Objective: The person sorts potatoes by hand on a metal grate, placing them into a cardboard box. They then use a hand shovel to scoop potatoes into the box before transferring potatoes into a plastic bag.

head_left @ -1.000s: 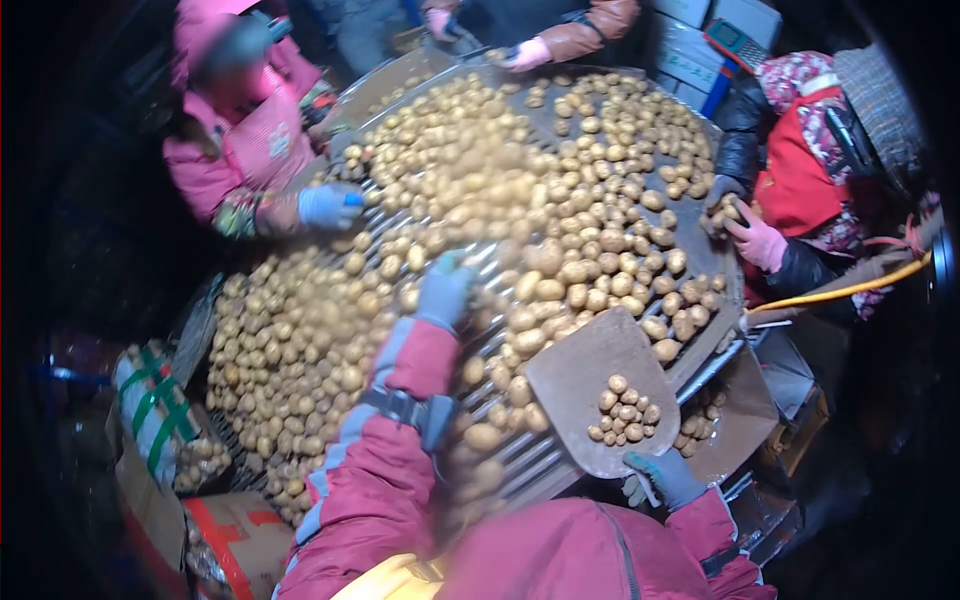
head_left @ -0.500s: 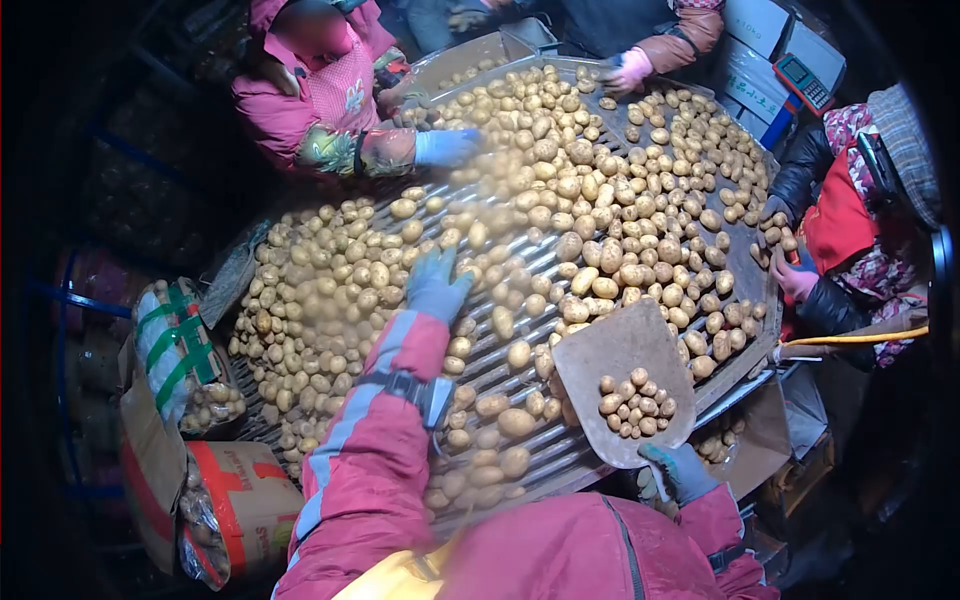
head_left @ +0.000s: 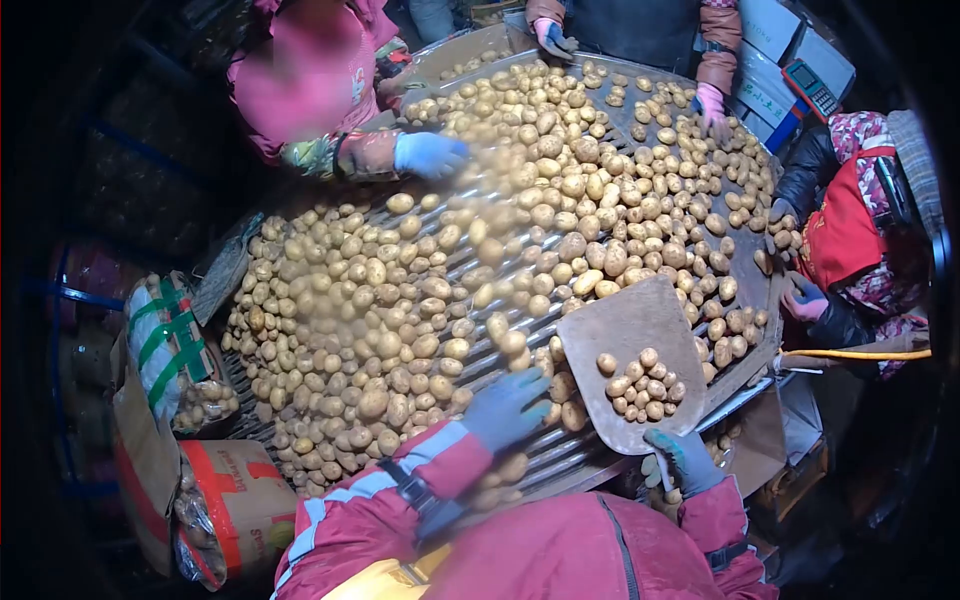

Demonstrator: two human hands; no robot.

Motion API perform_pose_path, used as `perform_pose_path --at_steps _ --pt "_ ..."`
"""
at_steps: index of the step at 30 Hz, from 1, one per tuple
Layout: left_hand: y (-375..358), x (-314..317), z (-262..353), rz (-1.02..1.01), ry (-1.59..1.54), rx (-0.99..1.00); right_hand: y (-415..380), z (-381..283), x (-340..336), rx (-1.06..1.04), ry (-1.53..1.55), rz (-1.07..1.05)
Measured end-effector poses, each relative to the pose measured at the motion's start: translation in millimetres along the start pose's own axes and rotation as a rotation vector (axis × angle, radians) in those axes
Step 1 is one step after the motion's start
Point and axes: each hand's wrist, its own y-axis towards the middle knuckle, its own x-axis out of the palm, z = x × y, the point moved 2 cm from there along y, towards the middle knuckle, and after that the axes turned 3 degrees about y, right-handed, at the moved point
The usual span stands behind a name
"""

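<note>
My left hand, in a blue-grey glove, lies over the slatted sorting table with its fingers spread, touching potatoes at its fingertips. My right hand, gloved in green and grey, is closed round the near end of a flat scoop. A small heap of little potatoes rests on the scoop. A large pile of potatoes covers the left side of the slats, and more potatoes spread across the far and right parts.
Co-workers' gloved hands reach over the table's far side, and another person is at the right. Filled bags and a red-banded box stand at the left. A yellow cable runs at the right.
My left hand has moved from the middle of the slats towards me and to the right. The scoop has shifted slightly up and right. Co-workers' hands at the far side have moved.
</note>
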Motion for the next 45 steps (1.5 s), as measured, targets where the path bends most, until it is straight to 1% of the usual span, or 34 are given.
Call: perform_pose_path --at_steps 2,3,4,5,7,9,12,15,18,19,22,23,26,27,29,30,32,33,34,36,37,40,41,44,45 --pt "-4.2 -12.1 1.3 -0.05 -0.169 -0.255 -0.3 -2.4 -1.4 0.017 0.017 -0.017" --pt "-3.2 -11.7 -13.5 0.069 -0.047 -0.208 -0.1 -2.6 -0.7 0.031 0.033 -0.034" --pt "1.9 -21.1 -22.6 0.224 0.171 -0.01 1.8 1.0 -2.2 0.005 0.028 -0.022" --pt "8.3 -25.6 -38.4 0.208 -0.01 -0.277 5.3 7.1 -5.1 -0.022 0.022 -0.008" --pt "29.2 -41.9 -66.1 0.322 0.051 -0.297 4.1 6.1 -6.1 -0.036 0.011 0.005" --pt "52.5 -62.3 -91.6 0.264 0.044 -0.439 -0.9 3.4 -5.1 -0.033 -0.007 0.012" --pt "84.4 -63.3 -123.9 0.315 0.255 -0.327 8.8 17.7 -14.9 -0.121 -0.057 0.055" --pt "108.2 -45.8 -127.4 0.155 0.348 -0.324 1.8 13.4 -9.9 -0.028 0.014 0.038" --pt "124.2 -31.8 -116.2 0.013 0.5 -0.358 -5.7 6.9 -3.2 -0.032 -0.003 0.037" --pt "125.0 -34.6 -114.4 0.036 0.52 -0.295 -7.0 7.3 -3.0 -0.038 -0.016 0.041" --pt "125.0 -32.0 -128.2 0.144 0.413 -0.285 -5.7 10.7 -5.4 -0.073 -0.045 0.056" --pt "121.2 -28.1 -130.9 0.249 0.387 -0.242 -7.7 9.8 -4.3 -0.063 -0.033 0.051" --pt "112.7 -20.1 -146.3 0.269 0.394 -0.156 -17.3 -2.8 0.7 -0.014 -0.058 0.035" --pt "107.9 -35.9 -134.9 0.179 0.305 -0.267 -20.0 -5.2 0.2 0.004 -0.071 0.039" --pt "99.9 -78.7 -116.9 0.205 0.003 -0.546 -8.7 9.6 -10.3 -0.082 -0.064 0.051" --pt "93.9 -93.4 -119.2 0.212 -0.15 -0.688 -6.4 15.6 -12.1 -0.119 -0.061 0.056" --pt "88.5 -100.4 -181.1 0.24 -0.156 -0.629 -9.1 13.5 -10.2 -0.076 -0.027 0.044" --pt "89.3 -102.0 -194.2 0.256 -0.159 -0.598 -10.8 9.9 -8.2 -0.061 -0.021 0.04" --pt "90.8 -96.6 -202.4 0.213 -0.017 -0.492 -12.5 6.5 -6.1 -0.046 -0.015 0.036" --pt "93.5 -89.8 -199.5 0.126 0.258 -0.278 -14.7 1.9 -3.0 -0.03 -0.027 0.03" --pt "95.7 -92.6 -170.1 0.026 0.269 -0.305 -15.3 0.6 -2.1 -0.025 -0.032 0.026" --pt "103.2 -71.3 -168.9 -0.061 0.579 -0.272 -14.2 -1.0 -1.1 -0.039 -0.024 0.015" --pt "105.9 -65.6 -169.7 -0.083 0.66 -0.292 -13.9 0.3 -1.9 -0.043 -0.015 0.015" --pt "105.0 -71.2 -177.7 -0.058 0.502 -0.43 -7.8 11.1 -9.8 -0.082 0.005 0.029" --pt "99.8 -74.9 -181.2 -0.041 0.359 -0.481 -8.1 11.4 -10.7 -0.092 0.009 0.03"
